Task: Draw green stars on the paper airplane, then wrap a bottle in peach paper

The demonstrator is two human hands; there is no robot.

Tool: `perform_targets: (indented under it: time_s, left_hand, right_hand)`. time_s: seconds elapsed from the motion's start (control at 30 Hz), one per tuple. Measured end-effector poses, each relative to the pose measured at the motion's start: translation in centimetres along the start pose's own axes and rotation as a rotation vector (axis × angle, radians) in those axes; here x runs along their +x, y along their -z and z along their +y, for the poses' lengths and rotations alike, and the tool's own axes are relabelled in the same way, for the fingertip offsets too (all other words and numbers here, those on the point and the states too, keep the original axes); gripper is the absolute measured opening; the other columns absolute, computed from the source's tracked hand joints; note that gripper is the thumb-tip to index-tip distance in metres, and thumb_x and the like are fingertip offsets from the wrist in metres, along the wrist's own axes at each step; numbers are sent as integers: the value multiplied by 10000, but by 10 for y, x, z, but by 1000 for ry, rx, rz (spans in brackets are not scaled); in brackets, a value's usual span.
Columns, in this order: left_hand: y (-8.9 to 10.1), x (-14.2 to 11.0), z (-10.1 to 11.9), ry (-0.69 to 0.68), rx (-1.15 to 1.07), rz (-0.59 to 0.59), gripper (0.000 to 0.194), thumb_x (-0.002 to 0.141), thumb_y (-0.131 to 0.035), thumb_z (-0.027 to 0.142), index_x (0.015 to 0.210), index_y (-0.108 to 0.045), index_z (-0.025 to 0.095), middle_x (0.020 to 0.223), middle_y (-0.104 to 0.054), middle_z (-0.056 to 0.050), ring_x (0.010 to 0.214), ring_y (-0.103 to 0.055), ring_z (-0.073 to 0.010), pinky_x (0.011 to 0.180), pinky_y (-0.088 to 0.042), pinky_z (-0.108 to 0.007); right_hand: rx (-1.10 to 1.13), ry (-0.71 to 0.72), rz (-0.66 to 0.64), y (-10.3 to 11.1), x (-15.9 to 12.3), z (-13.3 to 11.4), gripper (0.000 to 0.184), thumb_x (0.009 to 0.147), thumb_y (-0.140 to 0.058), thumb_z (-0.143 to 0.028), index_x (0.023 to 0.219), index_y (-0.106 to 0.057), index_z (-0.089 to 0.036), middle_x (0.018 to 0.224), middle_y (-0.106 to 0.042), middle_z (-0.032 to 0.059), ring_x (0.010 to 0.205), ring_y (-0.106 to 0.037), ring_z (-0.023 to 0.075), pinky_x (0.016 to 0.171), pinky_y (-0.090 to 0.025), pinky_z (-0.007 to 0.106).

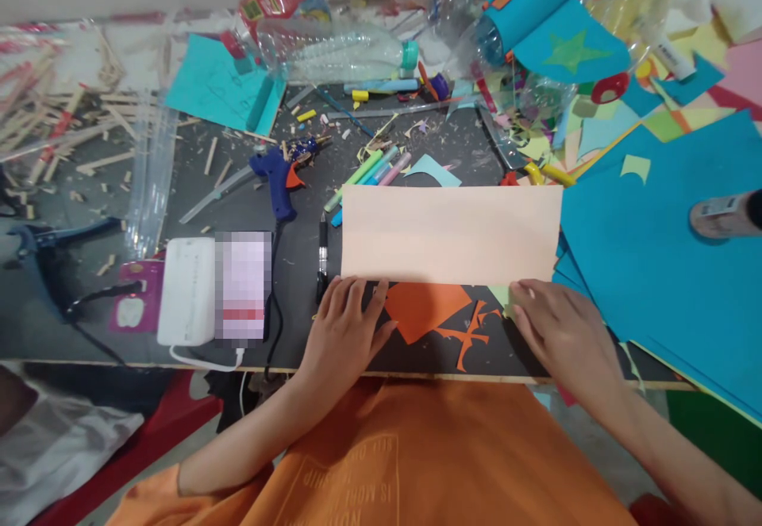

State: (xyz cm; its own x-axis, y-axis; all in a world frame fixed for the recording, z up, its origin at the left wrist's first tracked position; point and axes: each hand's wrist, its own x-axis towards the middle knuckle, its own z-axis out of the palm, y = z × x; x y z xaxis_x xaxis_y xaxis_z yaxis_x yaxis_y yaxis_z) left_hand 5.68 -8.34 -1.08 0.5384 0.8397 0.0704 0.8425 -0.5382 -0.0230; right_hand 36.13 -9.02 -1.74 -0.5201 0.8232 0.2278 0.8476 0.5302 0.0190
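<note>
while the peach paper (449, 232) lies mid-frame, my left hand (345, 332) and right hand (559, 328) seemingly steady its lower edge, fingers (355, 294) loosely open, gripping nothing; lifting would need pinching.

Head-worn view, facing forward-down

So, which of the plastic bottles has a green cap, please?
The clear bottle lying behind the markers; the bottle cap below the green star is red.

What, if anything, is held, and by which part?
No clear grip: at the near edge of the peach paper, the left hand rests by the left corner, the right hand by the right.
</note>
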Motion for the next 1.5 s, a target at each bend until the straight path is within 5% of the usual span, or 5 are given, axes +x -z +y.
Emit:
perform_targets:
  time_s: [0.33, 0.7, 1.27, 1.37, 1.5]
  left_hand:
    - [-26, 30, 34, -171, -195, 48, 425, 989, -527, 348, 1323, -592, 94, 1178, -708, -115, 1085, -640, -237, 1024, -498, -373]
    - [-7, -5, -13, 11, -24, 26, 400, 1018, -444, 320, 1279, -659, 107, 1066, -749, -130, 1005, -682, -266, 1003, -471, -457]
    - [-13, -15, -6, 92, 64, 34, 400, 1013, -444, 282, 1338, -631, 143, 1134, -760, -123, 1089, -649, -319, 1043, -407, -566]
    - [-14, -16, -5, 118, 29, 3, 414, 998, -467, 278, 1373, -614, 183, 1142, -752, -133, 1108, -645, -325, 1071, -413, -595]
    - [-15, -16, -5, 151, -44, 6, 424, 977, -499, 240, 1389, -599, 247, 1163, -744, -118, 1126, -651, -329, 1078, -424, -627]
  right_hand:
    - [182, 78, 73, -25, 40, -52, 296, 982, -451, -111, 1088, -722, -57, 1021, -759, 167, 925, -668, 255, 823, -588, 399]
    - [63, 2, 27, -7, -4, 1, 269, 1003, -451, -137, 1132, -672, -54, 1017, -757, 176, 911, -709, 275, 860, -586, 418]
    - [142, -235, 91, -22, -58, 27, 366, 1015, -483, -226, 1335, -647, -157, 1245, -720, 189, 1173, -683, 347, 941, -557, 492]
    - [286, -417, 85, -21, -56, 26, 366, 1003, -514, -325, 1325, -664, -236, 1247, -728, 141, 1138, -698, 338, 914, -580, 506]
    - [820, -937, 66, -14, -38, 29, 543, 881, -662, -473, 1397, -590, -321, 1362, -671, 138, 1041, -730, 318, 743, -631, 433]
